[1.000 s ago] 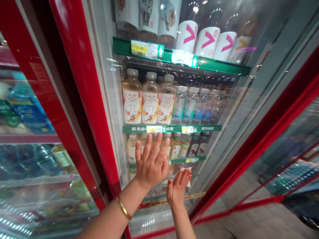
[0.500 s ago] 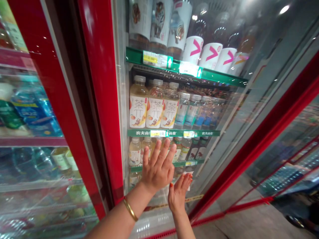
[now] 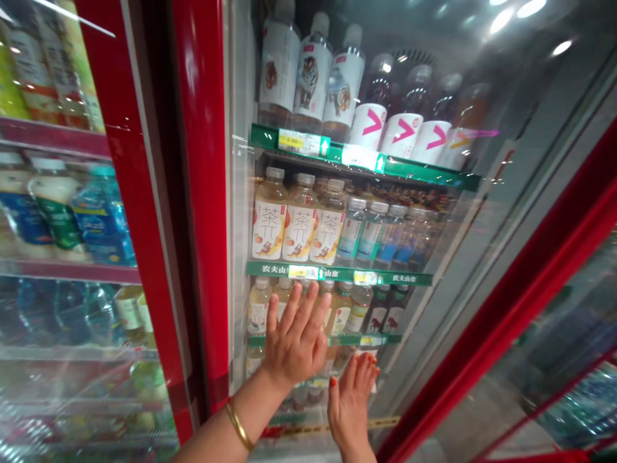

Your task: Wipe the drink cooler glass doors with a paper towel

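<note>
The left hand (image 3: pixel 294 344), a gold metal bangle (image 3: pixel 236 426) on its wrist, lies palm-forward on a clear glass cooler door (image 3: pixel 463 257), which stands directly ahead within a glossy red door frame (image 3: pixel 202 193). The right hand (image 3: pixel 351 408), its nails painted red, sits lower and just to the right, angled upright. The fingers (image 3: pixel 303 308) of both hands are extended, spread and released, grasping nothing; this flat placement suggests bearing on the pane rather than holding any item. Behind the glass, pale tea bottles with white labels (image 3: pixel 299 225) and clear water bottles with blue-green labels (image 3: pixel 370 235) stand above a green shelf-edge strip (image 3: pixel 337 275). The hands hide much of the lower shelves, so those bottles cannot be fully identified. A white slip (image 3: pixel 372 379) behind the right hand is too obscured to identify. Glare obscures parts of the pane, and contact by the right fingertips cannot be confirmed. The door's lower edge is cut off by the view.
</note>
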Motion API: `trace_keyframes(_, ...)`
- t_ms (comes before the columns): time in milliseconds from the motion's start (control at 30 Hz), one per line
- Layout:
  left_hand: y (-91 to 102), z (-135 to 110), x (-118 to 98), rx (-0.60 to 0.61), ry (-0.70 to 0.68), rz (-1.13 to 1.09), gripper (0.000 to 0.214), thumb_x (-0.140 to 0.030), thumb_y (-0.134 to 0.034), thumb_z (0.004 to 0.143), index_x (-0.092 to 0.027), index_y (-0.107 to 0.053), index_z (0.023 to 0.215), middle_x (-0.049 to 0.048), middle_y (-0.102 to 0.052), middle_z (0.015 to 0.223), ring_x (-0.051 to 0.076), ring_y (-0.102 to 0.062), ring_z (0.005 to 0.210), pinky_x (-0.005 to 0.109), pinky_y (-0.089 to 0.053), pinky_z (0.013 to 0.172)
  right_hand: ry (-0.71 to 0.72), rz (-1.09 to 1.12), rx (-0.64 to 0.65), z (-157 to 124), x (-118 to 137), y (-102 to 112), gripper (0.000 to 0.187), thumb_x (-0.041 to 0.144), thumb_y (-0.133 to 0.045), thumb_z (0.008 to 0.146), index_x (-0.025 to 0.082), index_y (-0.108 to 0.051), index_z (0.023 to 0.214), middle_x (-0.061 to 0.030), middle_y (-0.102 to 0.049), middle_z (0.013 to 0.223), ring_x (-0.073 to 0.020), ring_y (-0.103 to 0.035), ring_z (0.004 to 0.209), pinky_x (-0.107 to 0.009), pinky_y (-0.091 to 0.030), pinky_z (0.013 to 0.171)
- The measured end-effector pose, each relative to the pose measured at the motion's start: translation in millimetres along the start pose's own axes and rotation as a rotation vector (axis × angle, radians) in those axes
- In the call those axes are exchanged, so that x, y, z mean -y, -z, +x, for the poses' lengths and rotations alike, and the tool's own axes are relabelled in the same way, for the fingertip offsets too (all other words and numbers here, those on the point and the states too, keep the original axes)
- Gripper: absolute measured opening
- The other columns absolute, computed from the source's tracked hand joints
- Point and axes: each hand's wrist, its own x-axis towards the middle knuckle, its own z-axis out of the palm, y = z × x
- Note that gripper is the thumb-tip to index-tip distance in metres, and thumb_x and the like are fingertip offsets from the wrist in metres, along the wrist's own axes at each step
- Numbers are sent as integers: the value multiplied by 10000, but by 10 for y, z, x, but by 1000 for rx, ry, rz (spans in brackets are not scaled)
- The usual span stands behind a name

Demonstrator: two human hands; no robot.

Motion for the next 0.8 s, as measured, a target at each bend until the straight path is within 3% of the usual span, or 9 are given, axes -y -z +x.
trace_keyframes(133,-7,-4,-10,-10,4,41,734,-176,-568,970,-223,-434,1690,26,-384,1768,230,-291,1708,522,-113,1453,14,12,-115,707,-242,243,745,418,-266,1144,220,38,1795,-160,102,1880,-460,52,1741,-918,-151,1262)
trace_keyframes(233,5,7,-16,-17,-3,66,719,-176,-547,982,-237,-437,1690,22,-373,1778,244,-299,1705,532,-135,1446,52,35,-137,1080,-158,382,758,437,-277,1145,193,28,1794,-151,96,1880,-435,82,1744,-880,-133,1291)
trace_keyframes(333,12,13,-23,-16,-8,111,728,-171,-554,982,-255,-428,1694,20,-372,1782,258,-307,1702,547,-163,1439,309,31,-85,1170,-107,497,769,457,-364,1134,225,-63,1802,-99,-38,1887,-368,0,1759,-767,-143,1354)
trace_keyframes(400,4,11,-29,-14,-11,151,747,-163,-559,978,-270,-412,1703,18,-372,1785,267,-318,1698,561,-181,1435,440,20,-76,1191,-247,575,755,458,-411,1124,266,-135,1800,-72,-188,1869,-343,-104,1756,-720,-152,1372)
trace_keyframes(467,-12,7,-35,-23,-14,196,773,-153,-564,971,-294,-391,1711,18,-374,1786,275,-331,1692,580,-204,1429,454,27,-93,1254,-490,646,746,465,-417,1121,273,-170,1797,-78,-278,1844,-361,-163,1744,-727,-163,1365)
trace_keyframes(600,-36,-5,-41,-34,-16,272,809,-147,-558,960,-342,-357,1719,23,-373,1791,272,-332,1689,596,-239,1420,453,106,-97,1424,-840,721,742,463,-406,1122,248,-179,1795,-96,-290,1836,-374,-150,1745,-739,-136,1362)
trace_keyframes(800,19,-15,-56,7,-11,334,817,-112,-567,954,-346,-368,1711,34,-355,1803,284,-312,1692,568,-260,1423,444,211,-78,1405,-754,727,736,485,-412,1129,252,-187,1790,-128,-421,1776,-378,-254,1718,-732,-139,1351)
